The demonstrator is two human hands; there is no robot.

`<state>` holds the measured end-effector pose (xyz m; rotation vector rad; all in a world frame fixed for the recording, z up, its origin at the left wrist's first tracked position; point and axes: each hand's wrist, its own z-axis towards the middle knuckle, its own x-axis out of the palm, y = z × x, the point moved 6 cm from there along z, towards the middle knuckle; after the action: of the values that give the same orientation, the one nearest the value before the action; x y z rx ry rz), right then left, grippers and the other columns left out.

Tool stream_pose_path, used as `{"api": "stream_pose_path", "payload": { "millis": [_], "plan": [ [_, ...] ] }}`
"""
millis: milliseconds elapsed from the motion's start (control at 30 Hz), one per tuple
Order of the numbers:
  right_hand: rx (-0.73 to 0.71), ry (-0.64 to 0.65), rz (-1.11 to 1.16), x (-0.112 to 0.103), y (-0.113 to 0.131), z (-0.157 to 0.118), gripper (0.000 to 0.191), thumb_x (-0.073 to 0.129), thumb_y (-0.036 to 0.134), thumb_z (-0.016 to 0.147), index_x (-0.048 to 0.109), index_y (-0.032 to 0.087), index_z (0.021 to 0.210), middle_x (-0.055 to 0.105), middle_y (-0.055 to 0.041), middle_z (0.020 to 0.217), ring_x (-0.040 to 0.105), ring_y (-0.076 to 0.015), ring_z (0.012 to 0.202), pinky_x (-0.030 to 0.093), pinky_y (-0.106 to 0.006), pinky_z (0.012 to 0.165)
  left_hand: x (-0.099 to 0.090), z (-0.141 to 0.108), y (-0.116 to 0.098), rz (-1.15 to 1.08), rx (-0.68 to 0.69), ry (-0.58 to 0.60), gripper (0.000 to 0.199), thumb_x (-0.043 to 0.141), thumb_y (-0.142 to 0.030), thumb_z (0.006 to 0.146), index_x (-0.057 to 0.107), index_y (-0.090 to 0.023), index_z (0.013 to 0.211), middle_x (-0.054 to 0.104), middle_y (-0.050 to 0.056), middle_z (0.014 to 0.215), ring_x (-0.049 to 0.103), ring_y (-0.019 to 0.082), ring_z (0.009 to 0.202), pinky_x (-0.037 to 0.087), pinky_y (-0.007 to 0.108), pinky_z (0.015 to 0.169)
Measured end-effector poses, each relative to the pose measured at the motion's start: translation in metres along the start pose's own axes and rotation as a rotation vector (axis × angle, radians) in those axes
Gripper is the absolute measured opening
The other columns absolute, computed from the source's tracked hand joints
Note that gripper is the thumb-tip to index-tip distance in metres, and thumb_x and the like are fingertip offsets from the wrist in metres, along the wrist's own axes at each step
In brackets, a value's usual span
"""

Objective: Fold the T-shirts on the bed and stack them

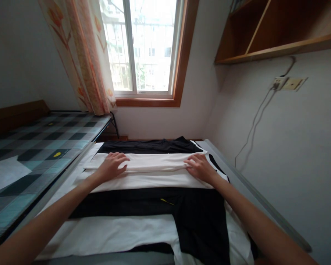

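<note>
A black and white garment with long panels lies spread out in front of me, with a small yellow mark on its black part. Across its far side runs a white strip of cloth, with a black strip beyond it. My left hand rests on the left part of the white strip, its thumb apart from the fingers. On the strip's right end lies my right hand, fingers a little bent and spread on the cloth. Neither hand visibly grips the fabric.
A checked bed with a sheet of paper stands on the left. Ahead are a window and a flowered curtain. A wooden shelf hangs on the right wall above a socket with a dangling cord.
</note>
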<state>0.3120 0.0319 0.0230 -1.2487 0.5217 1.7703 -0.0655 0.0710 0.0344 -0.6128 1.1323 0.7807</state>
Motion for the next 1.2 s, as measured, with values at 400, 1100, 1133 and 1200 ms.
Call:
{"api": "stream_pose_path", "payload": {
  "millis": [400,1100,1133,1200],
  "plan": [
    [0.099,0.002,0.477,0.006,0.011,0.03,0.027,0.053,0.039,0.092,0.071,0.021,0.081,0.068,-0.0046,0.081,0.061,-0.0177,0.079,0.042,-0.031,0.081,0.049,0.082,-0.153,-0.138,0.305,-0.035,0.022,0.059,-0.037,0.091,0.069,-0.026,0.107,0.067,0.008,0.107,0.06,0.022,0.096,0.042,0.037,0.086],
    [0.599,0.235,0.221,0.011,-0.069,-0.03,0.015,0.056,0.014,0.077,0.065,0.018,0.088,0.059,-0.0058,0.092,0.056,-0.017,0.08,0.039,-0.027,0.076,0.068,0.093,-0.19,0.035,0.361,-0.122,0.014,0.051,-0.021,0.092,0.065,-0.018,0.094,0.066,0.008,0.096,0.061,0.02,0.087,0.044,0.034,0.075],
    [0.6,0.209,0.182,0.007,-0.069,-0.028,0.015,0.055,0.015,0.079,0.066,0.019,0.089,0.06,-0.0059,0.092,0.057,-0.0171,0.08,0.039,-0.027,0.076,0.067,0.094,-0.189,0.039,0.371,-0.151,0.014,0.051,-0.021,0.092,0.065,-0.018,0.095,0.066,0.008,0.096,0.06,0.02,0.087,0.044,0.034,0.077],
    [0.597,0.146,0.096,0.0,-0.069,-0.025,0.017,0.053,0.016,0.082,0.066,0.019,0.091,0.063,-0.0057,0.093,0.058,-0.0177,0.081,0.037,-0.028,0.076,0.067,0.095,-0.186,0.047,0.378,-0.196,0.013,0.052,-0.019,0.092,0.065,-0.017,0.095,0.066,0.008,0.096,0.06,0.02,0.087,0.044,0.034,0.079]
  ]
}}
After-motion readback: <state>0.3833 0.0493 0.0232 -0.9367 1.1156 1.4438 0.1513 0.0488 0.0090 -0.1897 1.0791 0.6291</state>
